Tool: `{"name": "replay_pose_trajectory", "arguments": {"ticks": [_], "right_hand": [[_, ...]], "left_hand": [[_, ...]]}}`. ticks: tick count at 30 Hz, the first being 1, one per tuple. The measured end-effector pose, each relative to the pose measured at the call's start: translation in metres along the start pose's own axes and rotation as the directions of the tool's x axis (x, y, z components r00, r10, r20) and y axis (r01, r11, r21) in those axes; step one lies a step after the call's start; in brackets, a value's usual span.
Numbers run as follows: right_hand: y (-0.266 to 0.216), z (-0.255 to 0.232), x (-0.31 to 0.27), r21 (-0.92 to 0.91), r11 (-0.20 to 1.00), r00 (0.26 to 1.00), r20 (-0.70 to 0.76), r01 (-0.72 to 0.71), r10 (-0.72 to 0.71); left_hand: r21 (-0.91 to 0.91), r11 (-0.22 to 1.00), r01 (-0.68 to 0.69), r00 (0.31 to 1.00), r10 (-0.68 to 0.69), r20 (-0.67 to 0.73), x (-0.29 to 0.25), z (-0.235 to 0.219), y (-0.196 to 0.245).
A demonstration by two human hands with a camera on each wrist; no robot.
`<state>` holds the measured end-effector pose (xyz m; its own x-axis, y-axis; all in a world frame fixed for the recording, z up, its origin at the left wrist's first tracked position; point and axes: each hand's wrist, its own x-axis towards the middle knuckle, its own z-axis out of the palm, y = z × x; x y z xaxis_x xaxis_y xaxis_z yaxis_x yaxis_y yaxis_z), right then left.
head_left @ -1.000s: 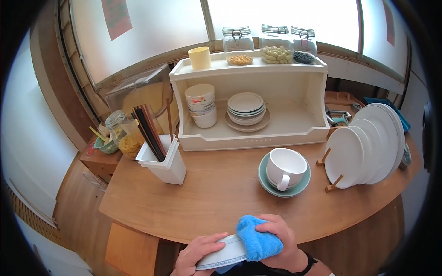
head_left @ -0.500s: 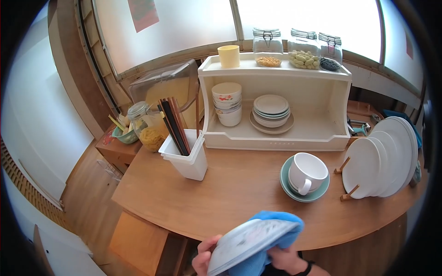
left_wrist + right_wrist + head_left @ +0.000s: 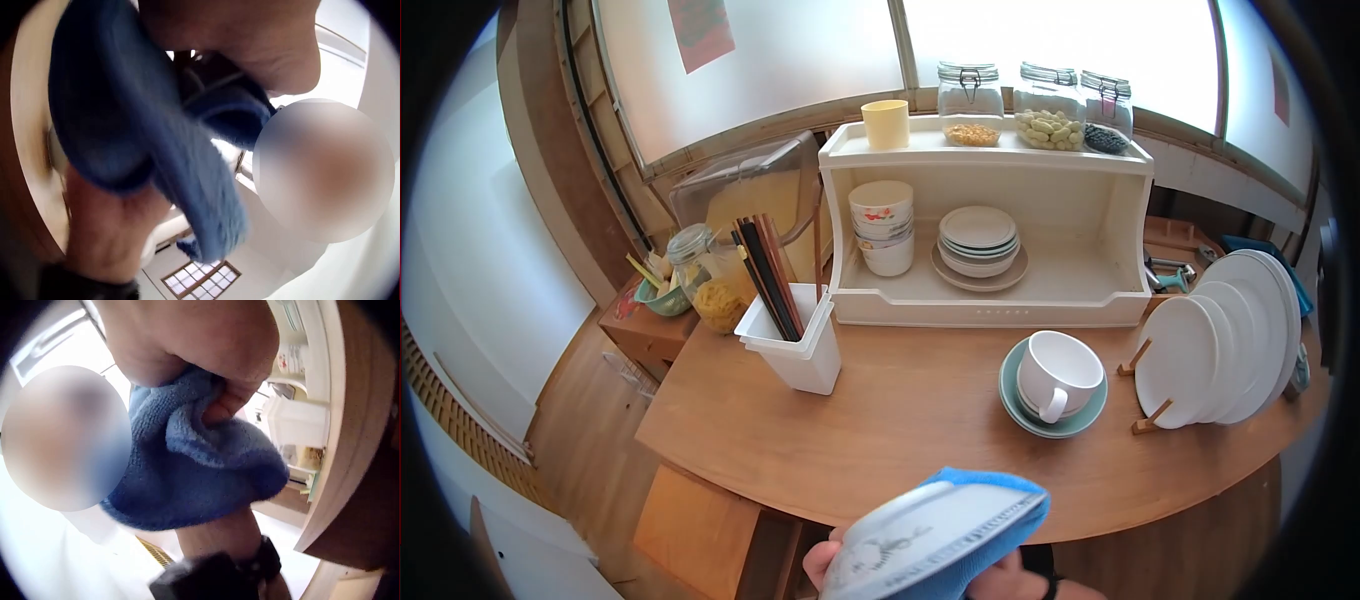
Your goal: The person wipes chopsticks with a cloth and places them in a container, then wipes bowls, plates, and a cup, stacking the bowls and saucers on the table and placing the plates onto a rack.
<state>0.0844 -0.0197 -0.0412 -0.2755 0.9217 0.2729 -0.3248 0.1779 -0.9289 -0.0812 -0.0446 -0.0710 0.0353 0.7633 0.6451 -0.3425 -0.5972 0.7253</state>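
The round white plate with a faint grey pattern (image 3: 920,540) sits at the bottom centre of the head view, tilted up on edge, its face toward me. My left hand (image 3: 825,565) grips its lower left rim. My right hand (image 3: 1005,580) presses the blue microfibre cloth (image 3: 1000,520) against its back and right edge. The wooden bench (image 3: 900,420) lies just beyond, above both hands.
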Motion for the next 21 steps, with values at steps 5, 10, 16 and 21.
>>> {"name": "replay_pose_trajectory", "arguments": {"ticks": [5, 10, 16, 21], "right_hand": [[-0.066, -0.034, 0.014, -0.659, 0.69, 0.952, 0.253, 0.299, -0.171], [-0.012, 0.015, 0.007, -0.302, 0.932, 0.965, -0.102, 0.201, -0.242], [0.029, -0.003, -0.021, 0.173, 0.985, 0.947, -0.316, 0.005, 0.051], [-0.047, -0.054, -0.021, -0.533, 0.826, 0.983, 0.094, 0.183, -0.157]], "left_hand": [[-0.109, 0.983, 0.148, 0.954, -0.113, 0.278, 0.04, -0.019, 0.027], [-0.375, 0.904, 0.204, 0.961, -0.259, -0.101, 0.003, -0.001, 0.006], [-0.177, 0.948, 0.264, 0.955, -0.282, -0.089, 0.016, -0.003, 0.009], [0.161, 0.956, 0.244, 0.917, -0.281, 0.282, 0.041, -0.032, 0.027]]}}
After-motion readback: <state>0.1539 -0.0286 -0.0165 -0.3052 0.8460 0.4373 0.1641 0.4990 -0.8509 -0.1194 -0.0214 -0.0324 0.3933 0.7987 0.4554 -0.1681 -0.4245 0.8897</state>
